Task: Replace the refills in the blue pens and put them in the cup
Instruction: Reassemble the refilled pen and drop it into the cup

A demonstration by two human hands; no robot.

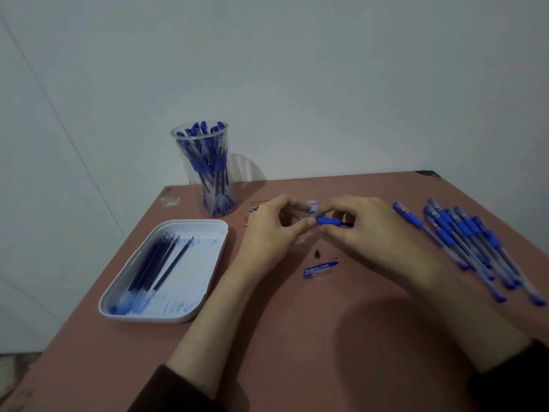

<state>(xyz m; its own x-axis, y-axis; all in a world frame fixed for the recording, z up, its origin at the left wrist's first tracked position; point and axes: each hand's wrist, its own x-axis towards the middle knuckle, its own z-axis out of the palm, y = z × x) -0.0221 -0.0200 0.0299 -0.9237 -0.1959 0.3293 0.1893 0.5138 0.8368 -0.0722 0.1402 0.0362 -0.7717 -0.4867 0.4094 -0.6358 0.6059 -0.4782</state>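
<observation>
Both hands meet over the middle of the reddish table (326, 337). My right hand (365, 230) pinches a blue pen (328, 221) by its blue rubber grip, barrel lying across. My left hand (271, 230) pinches the pen's left end with thumb and fingertips. A small dark pen tip (317, 253) and a clear blue cap (320, 269) lie on the table just below the hands. A clear cup (205, 171) holding several blue pens stands at the back left. A white tray (208, 281) at the left holds several dark blue refills (154, 263).
Several capped blue pens (472, 242) lie in a fan at the right side of the table. More small pen parts (313, 205) lie behind the hands, partly hidden. A pale wall stands behind the table; the table's left edge runs near the tray.
</observation>
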